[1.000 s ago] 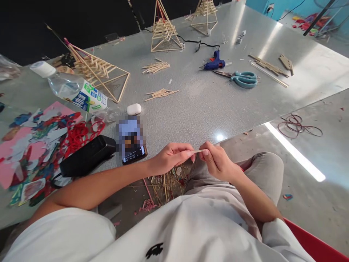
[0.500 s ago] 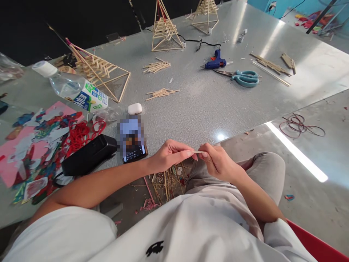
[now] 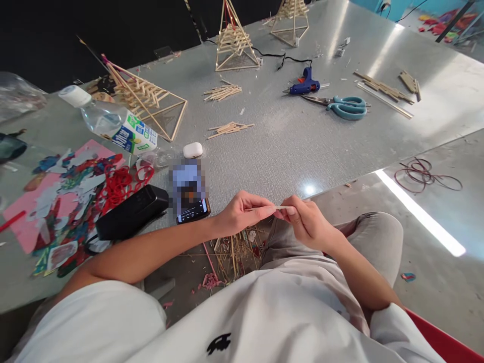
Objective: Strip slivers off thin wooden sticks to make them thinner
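My left hand (image 3: 242,216) and my right hand (image 3: 308,222) meet over my lap at the near edge of the grey table (image 3: 287,141). Both pinch the same thin wooden stick (image 3: 282,207), one at each end, fingers closed on it. Below my hands a heap of broken sticks (image 3: 234,252) lies on the floor. A phone (image 3: 191,201) lies on the table just left of my left hand.
On the table: a black case (image 3: 130,212), red rubber bands (image 3: 119,184), coloured paper scraps (image 3: 56,201), a water bottle (image 3: 113,123), a white earbud case (image 3: 192,149), stick pyramids (image 3: 147,98) (image 3: 234,43), stick piles (image 3: 229,128), blue glue gun (image 3: 306,85), teal scissors (image 3: 342,107).
The camera has shifted slightly, so everything sits a little to the right. My hands keep pinching the stick in the same place.
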`<state>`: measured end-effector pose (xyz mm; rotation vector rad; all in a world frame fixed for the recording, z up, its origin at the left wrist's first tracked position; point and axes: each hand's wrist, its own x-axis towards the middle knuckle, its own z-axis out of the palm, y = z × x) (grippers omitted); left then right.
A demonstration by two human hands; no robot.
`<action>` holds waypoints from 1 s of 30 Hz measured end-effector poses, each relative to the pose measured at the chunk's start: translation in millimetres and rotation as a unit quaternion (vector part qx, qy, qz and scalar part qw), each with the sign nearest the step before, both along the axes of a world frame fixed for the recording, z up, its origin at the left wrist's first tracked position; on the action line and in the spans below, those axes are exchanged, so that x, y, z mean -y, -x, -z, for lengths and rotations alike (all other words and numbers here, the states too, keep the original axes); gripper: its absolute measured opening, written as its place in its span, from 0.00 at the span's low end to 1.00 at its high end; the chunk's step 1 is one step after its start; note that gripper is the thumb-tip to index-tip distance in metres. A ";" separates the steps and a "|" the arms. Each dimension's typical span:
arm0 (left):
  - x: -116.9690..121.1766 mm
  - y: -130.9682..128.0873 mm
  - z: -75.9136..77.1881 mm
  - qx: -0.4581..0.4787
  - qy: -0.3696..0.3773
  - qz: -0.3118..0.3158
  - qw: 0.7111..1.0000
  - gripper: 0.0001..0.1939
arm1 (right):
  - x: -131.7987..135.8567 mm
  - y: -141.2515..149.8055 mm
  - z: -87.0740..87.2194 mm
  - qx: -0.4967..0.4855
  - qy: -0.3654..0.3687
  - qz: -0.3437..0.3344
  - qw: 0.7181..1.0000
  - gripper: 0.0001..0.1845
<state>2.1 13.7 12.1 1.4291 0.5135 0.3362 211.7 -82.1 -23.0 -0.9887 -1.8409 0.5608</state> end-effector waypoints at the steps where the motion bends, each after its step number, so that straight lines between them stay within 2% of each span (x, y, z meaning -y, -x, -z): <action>1: 0.0 -0.1 0.9 0.009 0.011 0.005 1.000 0.22 | -0.2 -1.6 -0.2 0.001 0.009 0.002 1.000 0.18; 5: -0.7 1.1 4.6 0.032 0.035 0.014 0.999 0.20 | -0.3 -6.0 -1.0 0.010 0.015 0.002 1.000 0.18; 13: -1.1 2.8 4.3 0.007 0.020 -0.003 1.000 0.18 | -2.5 -4.7 0.6 0.034 -0.019 -0.014 0.999 0.15; 19: 0.6 1.2 0.0 -0.011 -0.011 -0.009 1.000 0.19 | -2.9 -2.1 -0.7 0.041 -0.050 -0.009 0.998 0.15; 23: 2.8 -1.5 -4.0 -0.023 -0.036 -0.018 0.999 0.21 | -1.6 -7.2 -1.1 0.059 -0.039 -0.004 0.998 0.14; 27: 4.7 -1.6 -3.4 -0.028 -0.019 -0.007 0.999 0.24 | 1.1 -16.9 -5.1 0.071 -0.014 0.040 0.997 0.11; 30: 5.6 -1.1 -0.7 -0.032 -0.008 -0.005 0.999 0.26 | 1.3 -22.6 -12.1 0.068 -0.055 0.070 0.994 0.15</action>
